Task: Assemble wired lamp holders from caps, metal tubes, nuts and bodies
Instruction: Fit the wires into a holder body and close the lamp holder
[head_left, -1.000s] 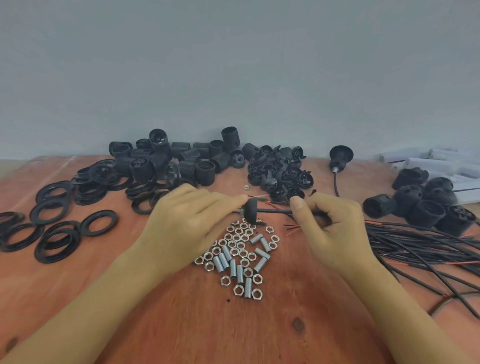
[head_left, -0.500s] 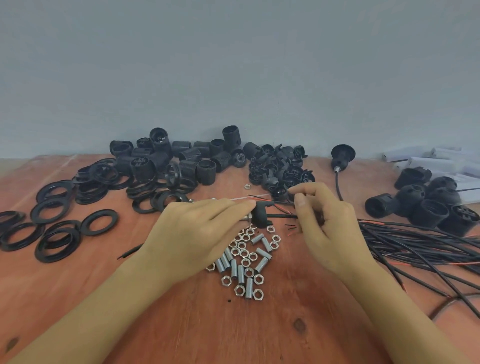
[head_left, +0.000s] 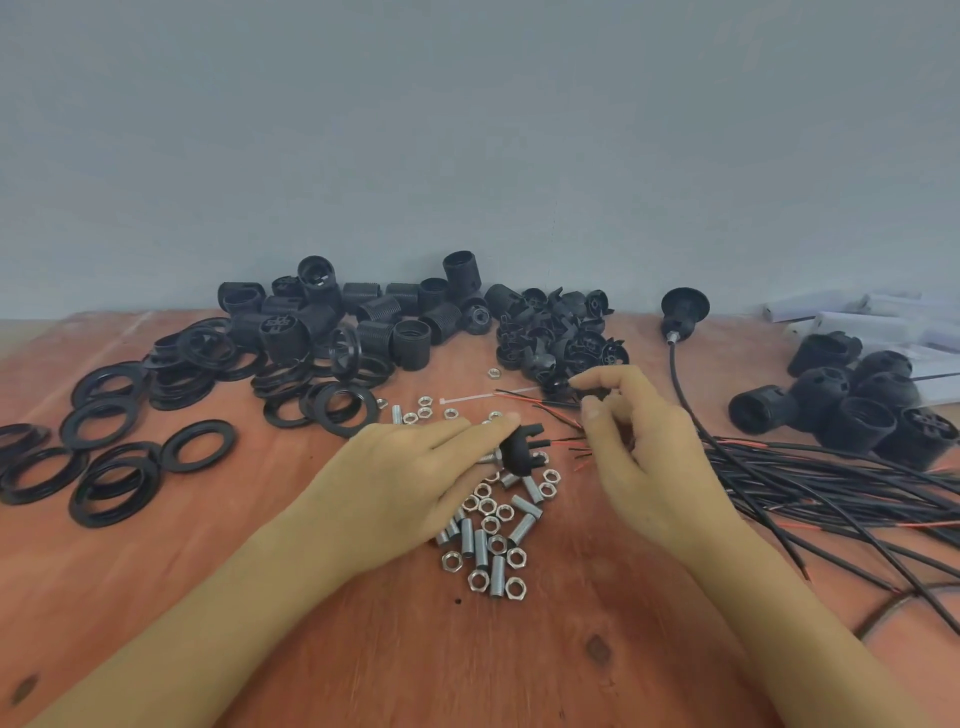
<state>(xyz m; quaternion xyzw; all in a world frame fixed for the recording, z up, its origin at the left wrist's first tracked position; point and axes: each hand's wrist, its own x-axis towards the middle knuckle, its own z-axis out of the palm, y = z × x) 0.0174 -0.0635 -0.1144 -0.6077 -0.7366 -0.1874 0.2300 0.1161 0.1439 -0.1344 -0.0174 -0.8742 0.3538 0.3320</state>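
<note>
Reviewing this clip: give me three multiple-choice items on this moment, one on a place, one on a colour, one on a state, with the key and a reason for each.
1. Where does the pile of nuts and metal tubes lie?
A. between the two hands
B. far left by the rings
C. on the white boxes

2. What colour is the table?
A. white
B. reddish-brown
C. green

3. What is the left hand doing?
A. lying flat and empty
B. pinching a black cap
C. lifting a ring

Key: 1 A, the silver parts sit in front of and between the left hand and the right hand. 2 B, the bare wood looks reddish-brown. 3 B, its fingertips close on the cap, with thin wires sticking out toward the right hand.
</note>
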